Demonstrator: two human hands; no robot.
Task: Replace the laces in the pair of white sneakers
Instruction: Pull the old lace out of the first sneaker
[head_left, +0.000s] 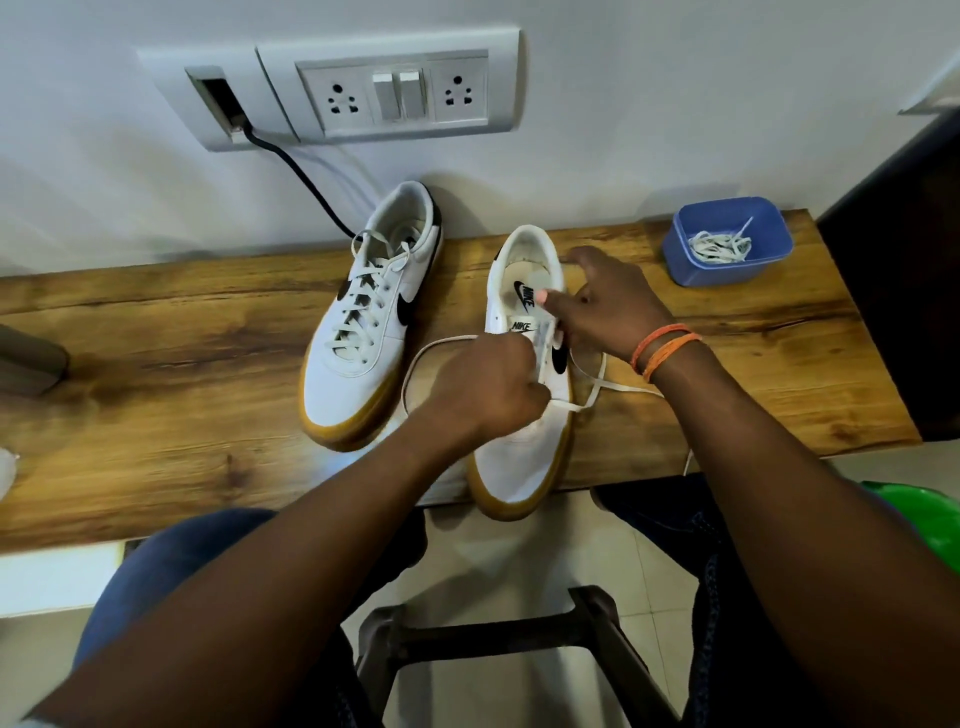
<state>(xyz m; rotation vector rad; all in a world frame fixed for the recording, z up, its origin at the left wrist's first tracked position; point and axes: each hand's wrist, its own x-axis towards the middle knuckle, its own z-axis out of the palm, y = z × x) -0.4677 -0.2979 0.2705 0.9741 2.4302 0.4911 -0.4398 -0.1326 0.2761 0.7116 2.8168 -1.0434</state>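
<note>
both hands (488, 384) (608, 306) pinch the lace (592, 392) on the "nike" sneaker (524, 447).

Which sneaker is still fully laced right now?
The left sneaker by the black cable: its lace crisscrosses every eyelet. The right sneaker, under both hands, has a loose lace trailing onto the wooden table.

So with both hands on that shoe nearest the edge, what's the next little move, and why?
Probably the left hand pulls the lace it grips further through the right sneaker: slack loops lie on both sides, while the right hand steadies the tongue.
</note>
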